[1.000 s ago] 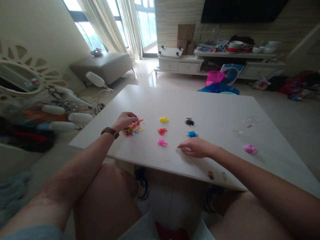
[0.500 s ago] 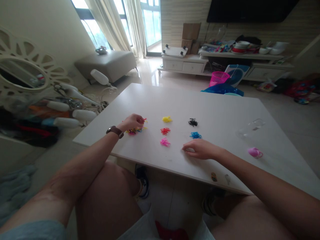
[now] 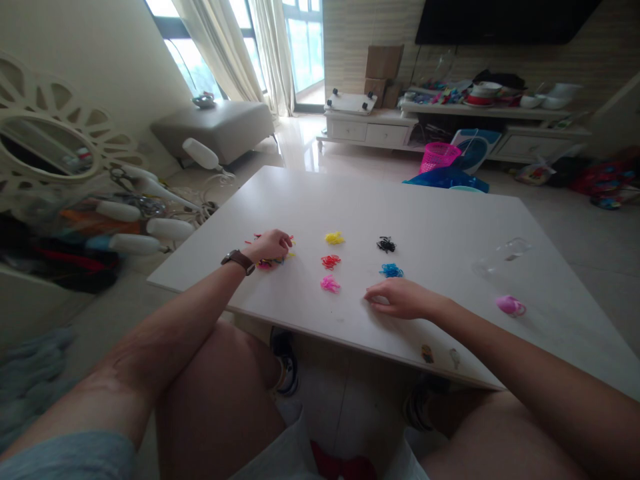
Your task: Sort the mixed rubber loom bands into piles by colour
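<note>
My left hand (image 3: 276, 245), with a brown watch (image 3: 240, 261) on its wrist, is over a mixed pile of coloured rubber bands (image 3: 267, 265) on the white table (image 3: 345, 200). Its fingers are pinched together; whatever is between them is too small to make out. My right hand (image 3: 397, 297) rests on the tabletop, fingers curled and the tips close together, with nothing visible in them. Sorted heaps lie between and beyond the hands: yellow bands (image 3: 335, 238), red bands (image 3: 331, 262), pink bands (image 3: 330, 284), black bands (image 3: 386, 245) and blue bands (image 3: 391, 270).
Toward the table's right side lie a clear plastic container (image 3: 505, 257) and a pink-purple lid-like piece (image 3: 511, 306). Two small flat items, one of them a brownish piece (image 3: 427, 353), are near the front edge. Behind the table stands a pink basket (image 3: 439, 158).
My left hand has shifted slightly to the right over the mixed pile, uncovering more bands at its left edge. My right hand and the sorted heaps have stayed put.
</note>
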`<state>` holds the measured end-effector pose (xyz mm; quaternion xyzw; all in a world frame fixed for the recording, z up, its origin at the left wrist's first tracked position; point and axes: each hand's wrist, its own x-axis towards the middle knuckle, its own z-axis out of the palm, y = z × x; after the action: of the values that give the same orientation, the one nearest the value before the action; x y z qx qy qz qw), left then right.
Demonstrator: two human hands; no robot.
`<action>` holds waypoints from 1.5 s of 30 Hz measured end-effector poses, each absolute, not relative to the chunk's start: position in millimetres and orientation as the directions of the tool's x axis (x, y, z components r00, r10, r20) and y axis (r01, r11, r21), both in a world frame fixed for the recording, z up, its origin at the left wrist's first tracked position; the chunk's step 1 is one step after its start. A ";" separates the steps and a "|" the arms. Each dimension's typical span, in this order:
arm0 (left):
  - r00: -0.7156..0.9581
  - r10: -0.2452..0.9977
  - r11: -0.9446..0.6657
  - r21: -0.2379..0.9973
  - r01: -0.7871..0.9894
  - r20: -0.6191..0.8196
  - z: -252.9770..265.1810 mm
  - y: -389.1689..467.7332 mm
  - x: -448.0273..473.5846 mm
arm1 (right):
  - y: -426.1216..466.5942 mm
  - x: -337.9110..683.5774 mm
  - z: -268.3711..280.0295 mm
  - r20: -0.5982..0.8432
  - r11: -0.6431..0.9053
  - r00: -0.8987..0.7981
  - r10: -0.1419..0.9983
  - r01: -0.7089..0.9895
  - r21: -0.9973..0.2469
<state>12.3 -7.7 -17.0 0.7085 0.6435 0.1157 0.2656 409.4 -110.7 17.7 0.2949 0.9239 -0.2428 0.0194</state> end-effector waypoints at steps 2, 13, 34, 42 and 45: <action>0.154 0.975 -0.045 0.530 0.847 -0.163 -15.8 -7.9 12.7 | -110.5 409.5 17.3 -0.172 0.708 -0.827 0.536 0.551 -0.442; 0.302 0.948 -0.179 0.611 0.771 -0.103 -27.2 0.0 9.2 | -110.4 408.8 17.3 -0.171 0.703 -0.826 0.537 0.550 -0.450; 0.203 0.977 -0.122 0.630 0.767 -0.058 -10.9 -8.1 12.3 | -109.6 409.5 14.8 -0.168 0.711 -0.834 0.525 0.539 -0.453; 0.143 0.989 -0.092 0.618 0.781 -0.033 -13.0 -5.9 8.3 | -110.4 408.6 16.4 -0.173 0.703 -0.830 0.530 0.545 -0.458; 0.148 0.989 -0.097 0.629 0.771 -0.030 -12.5 -5.9 8.1 | -110.5 408.4 16.2 -0.174 0.701 -0.826 0.536 0.551 -0.454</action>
<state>8.1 -5.9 -12.5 0.7109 0.6188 0.2072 0.2622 408.4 -110.5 16.2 0.2947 0.9220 -0.2508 0.0143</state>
